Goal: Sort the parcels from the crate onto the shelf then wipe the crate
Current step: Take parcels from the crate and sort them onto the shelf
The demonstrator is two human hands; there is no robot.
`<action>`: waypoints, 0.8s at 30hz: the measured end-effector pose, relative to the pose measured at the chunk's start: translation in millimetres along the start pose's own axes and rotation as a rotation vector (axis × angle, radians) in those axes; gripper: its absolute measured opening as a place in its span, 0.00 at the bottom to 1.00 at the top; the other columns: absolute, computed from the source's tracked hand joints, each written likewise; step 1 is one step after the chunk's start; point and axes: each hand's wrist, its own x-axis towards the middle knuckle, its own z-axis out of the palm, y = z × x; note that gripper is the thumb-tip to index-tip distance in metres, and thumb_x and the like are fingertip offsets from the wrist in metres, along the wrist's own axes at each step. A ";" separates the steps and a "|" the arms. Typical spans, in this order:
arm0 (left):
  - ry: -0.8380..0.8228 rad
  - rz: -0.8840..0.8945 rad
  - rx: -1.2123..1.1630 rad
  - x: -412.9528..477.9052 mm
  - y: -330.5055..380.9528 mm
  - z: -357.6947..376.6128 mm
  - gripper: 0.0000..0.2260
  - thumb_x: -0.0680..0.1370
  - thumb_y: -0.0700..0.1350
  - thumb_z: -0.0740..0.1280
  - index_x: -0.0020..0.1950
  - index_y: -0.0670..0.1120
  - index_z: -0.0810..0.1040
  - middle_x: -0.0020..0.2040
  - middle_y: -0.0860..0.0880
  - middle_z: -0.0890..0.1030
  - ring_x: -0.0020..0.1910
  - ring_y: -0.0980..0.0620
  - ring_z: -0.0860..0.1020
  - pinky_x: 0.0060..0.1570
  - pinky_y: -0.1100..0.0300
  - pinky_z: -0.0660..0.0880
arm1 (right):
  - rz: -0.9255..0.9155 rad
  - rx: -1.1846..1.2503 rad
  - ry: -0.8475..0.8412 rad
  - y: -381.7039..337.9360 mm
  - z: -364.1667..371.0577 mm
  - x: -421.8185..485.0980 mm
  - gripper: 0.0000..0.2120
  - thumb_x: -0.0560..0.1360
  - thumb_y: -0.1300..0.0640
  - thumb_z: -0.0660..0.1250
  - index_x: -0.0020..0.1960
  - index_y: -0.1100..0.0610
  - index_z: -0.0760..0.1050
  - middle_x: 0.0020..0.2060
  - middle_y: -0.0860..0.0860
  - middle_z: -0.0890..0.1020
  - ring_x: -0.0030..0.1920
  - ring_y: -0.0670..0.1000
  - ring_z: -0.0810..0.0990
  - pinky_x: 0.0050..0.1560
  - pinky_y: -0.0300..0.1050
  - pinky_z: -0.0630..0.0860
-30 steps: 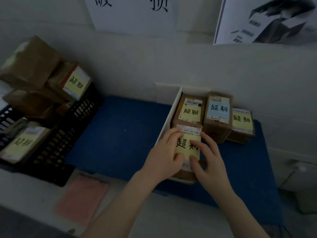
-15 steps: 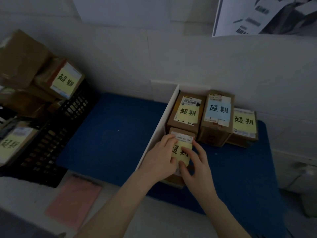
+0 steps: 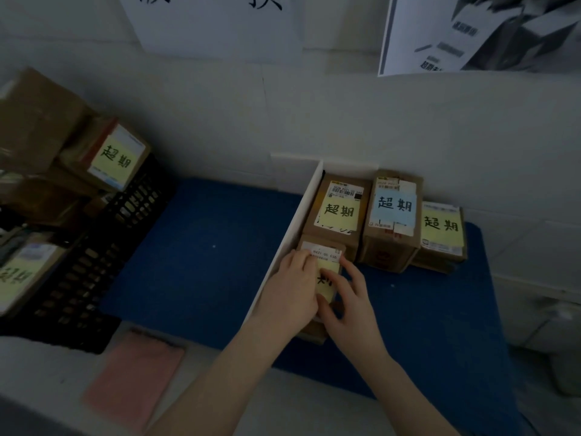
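Both hands hold the front parcel (image 3: 323, 253) on the blue-matted shelf (image 3: 204, 247), against the white divider (image 3: 298, 215). The left hand (image 3: 292, 297) has its fingers pressed together over the top, and the right hand (image 3: 349, 306) has its fingers spread across the yellow note (image 3: 327, 278). Behind it, three parcels (image 3: 394, 215) read 超期, as do the crate parcels (image 3: 116, 155) in the black crate (image 3: 94, 269) on the left.

Left hand (image 3: 290, 289) and right hand (image 3: 350, 305) hid most of the note (image 3: 328, 272) on the parcel (image 3: 323, 250). Sign (image 3: 213, 23) and poster (image 3: 471, 33) were cut off at top, crate (image 3: 94, 262) at left. Label print (image 3: 345, 191) was probably too small to read.
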 end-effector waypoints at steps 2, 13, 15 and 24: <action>0.000 0.002 0.036 -0.9 1.2 -2.8 0.22 0.77 0.43 0.63 0.71 0.45 0.64 0.71 0.49 0.64 0.70 0.51 0.60 0.64 0.58 0.68 | -0.002 0.004 -0.008 -1.9 2.1 0.5 0.22 0.75 0.54 0.67 0.69 0.46 0.69 0.73 0.36 0.54 0.65 0.34 0.68 0.54 0.29 0.73; 0.216 -0.183 0.101 -44.1 -26.0 -77.6 0.23 0.79 0.44 0.61 0.74 0.46 0.62 0.74 0.48 0.63 0.73 0.50 0.60 0.65 0.57 0.66 | 0.014 -0.022 0.105 -37.7 -20.3 6.0 0.21 0.78 0.51 0.62 0.70 0.46 0.66 0.73 0.40 0.59 0.72 0.39 0.60 0.67 0.41 0.67; 0.232 -0.273 0.133 -62.5 -50.9 -93.7 0.24 0.79 0.45 0.60 0.75 0.46 0.60 0.74 0.47 0.63 0.72 0.49 0.62 0.66 0.56 0.65 | -0.081 -0.129 0.113 -66.8 -24.0 19.6 0.22 0.77 0.52 0.62 0.71 0.47 0.65 0.71 0.43 0.64 0.71 0.43 0.63 0.68 0.46 0.67; 0.145 -0.524 0.279 -171.8 -161.4 -150.4 0.26 0.79 0.48 0.56 0.77 0.46 0.55 0.72 0.46 0.64 0.71 0.47 0.63 0.65 0.55 0.65 | -0.411 -0.681 -0.335 -223.1 96.2 40.7 0.21 0.79 0.49 0.57 0.72 0.48 0.63 0.68 0.45 0.70 0.67 0.50 0.68 0.67 0.46 0.65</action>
